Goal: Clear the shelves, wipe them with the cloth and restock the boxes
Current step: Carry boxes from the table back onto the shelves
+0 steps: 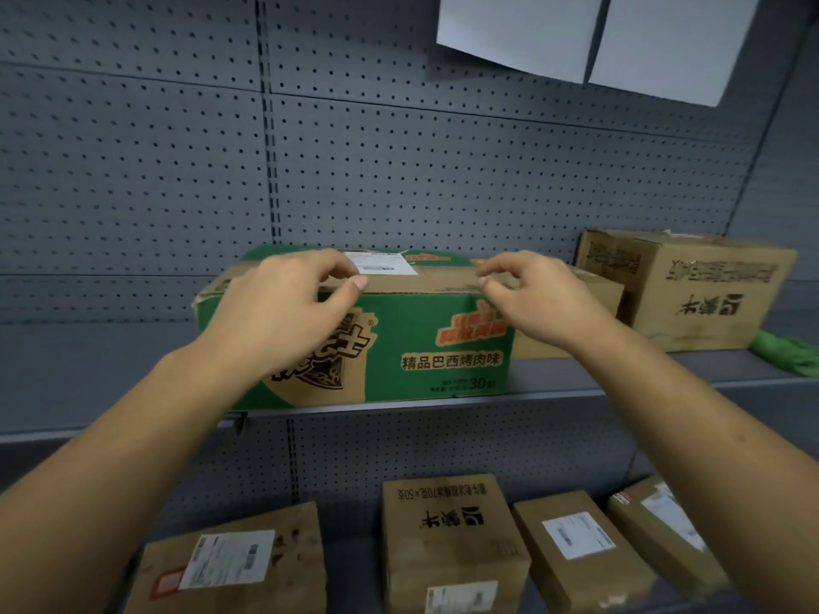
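A green and brown cardboard box [425, 347] stands on the grey upper shelf [111, 392], at its front edge. My left hand [283, 303] hovers over the box's top left, fingers curled, holding nothing. Over the box's top right, my right hand [536, 294] is likewise empty, its fingertips pinched loosely. A plain brown box [691, 294] sits further right on the same shelf, with a smaller brown box [594, 299] between the two. A green cloth [789, 352] lies bunched at the shelf's far right.
Several brown boxes with white labels [447, 542] stand on the lower shelf. Grey pegboard [133, 170] backs the shelving. Two white paper sheets [589, 37] hang at the upper right.
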### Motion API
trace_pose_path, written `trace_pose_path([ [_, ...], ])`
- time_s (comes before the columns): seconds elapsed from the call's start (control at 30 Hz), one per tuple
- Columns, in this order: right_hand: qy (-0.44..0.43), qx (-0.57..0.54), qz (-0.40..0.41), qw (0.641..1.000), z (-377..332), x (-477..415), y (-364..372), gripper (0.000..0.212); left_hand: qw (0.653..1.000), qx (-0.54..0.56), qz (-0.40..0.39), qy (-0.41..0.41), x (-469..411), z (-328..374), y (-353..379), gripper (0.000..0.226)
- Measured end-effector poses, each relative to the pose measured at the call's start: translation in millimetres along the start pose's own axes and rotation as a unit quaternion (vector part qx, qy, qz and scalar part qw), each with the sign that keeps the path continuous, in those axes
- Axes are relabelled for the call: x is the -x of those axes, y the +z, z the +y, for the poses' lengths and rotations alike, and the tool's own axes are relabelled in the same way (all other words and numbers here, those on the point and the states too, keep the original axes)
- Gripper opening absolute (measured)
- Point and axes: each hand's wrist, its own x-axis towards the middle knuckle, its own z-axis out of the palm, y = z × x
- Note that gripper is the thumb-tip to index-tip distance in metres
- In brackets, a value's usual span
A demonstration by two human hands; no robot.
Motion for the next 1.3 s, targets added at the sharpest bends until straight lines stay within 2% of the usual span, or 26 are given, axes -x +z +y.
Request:
trace_pose_path([
  [0.27, 0.068, 0.037, 0.041, 0.996, 68, 46, -38, 0.026, 0.997, 0.04, -0.029, 0.064, -10, 52, 46, 0.033],
  [0.6, 0.198, 0.072, 0.083, 0.974, 201, 148, -140, 0.028, 0.976, 0.129, -0.104, 0.143, -16, 201, 120, 0.033],
  [0.77, 0.269, 0.101, 0.11, 0.952, 269, 218, -190, 0.027, 0.956, 0.169, -0.163, 0.178, -4, 282, 167, 0.037],
  [1.1, 0.404, 0.121, 0.108, 0.9, 361, 374, -267, 0.025, 0.912, 0.197, -0.267, 0.243, 36, 436, 260, 0.036],
  [1.3, 0.501, 0.143, 0.122, 0.845, 393, 459, -302, 0.03, 0.876, 0.22, -0.319, 0.287, 64, 535, 309, 0.039],
])
